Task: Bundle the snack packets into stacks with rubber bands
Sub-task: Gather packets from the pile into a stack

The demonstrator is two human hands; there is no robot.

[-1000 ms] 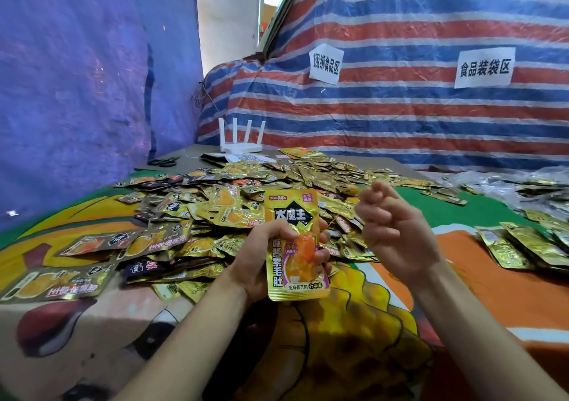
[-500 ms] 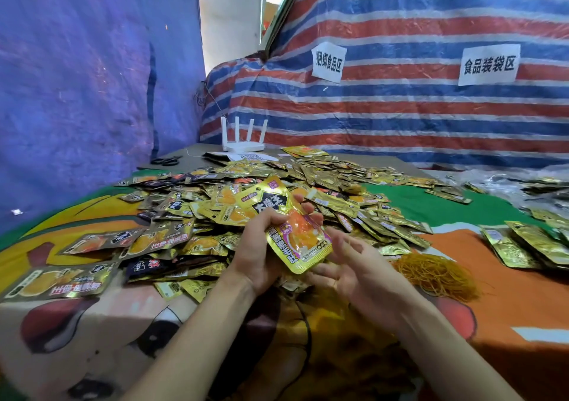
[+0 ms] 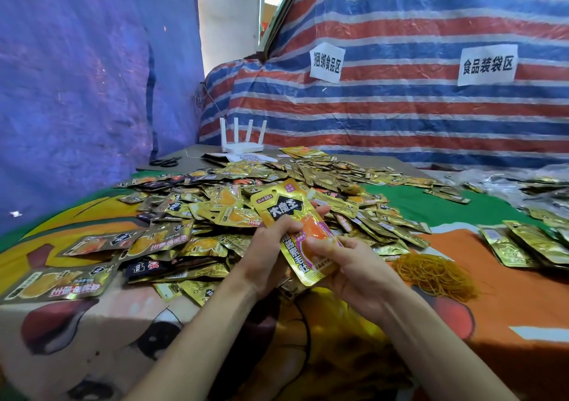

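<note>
A stack of gold snack packets [image 3: 284, 212] is held tilted above the table's near edge, between both hands. My left hand [image 3: 268, 252] grips its left side, thumb across the front. My right hand [image 3: 348, 265] grips the lower right end, thumb lying on the front. How many packets are in the stack is hidden. A big heap of loose gold packets [image 3: 197, 212] spreads behind and left of the hands. A tangled pile of yellow rubber bands [image 3: 434, 272] lies on the orange cloth, just right of my right hand.
More packets [image 3: 523, 243] lie at the right edge, with clear plastic bags [image 3: 498, 181] behind them. A white router [image 3: 243, 145] and black scissors [image 3: 164, 162] sit at the back left. Striped tarp [image 3: 400, 108] walls the back, blue tarp [image 3: 77, 92] the left.
My right hand came down from the air, passed under the stack and now grips its lower end. The stack tilted from upright to slanted. The rubber band pile became visible.
</note>
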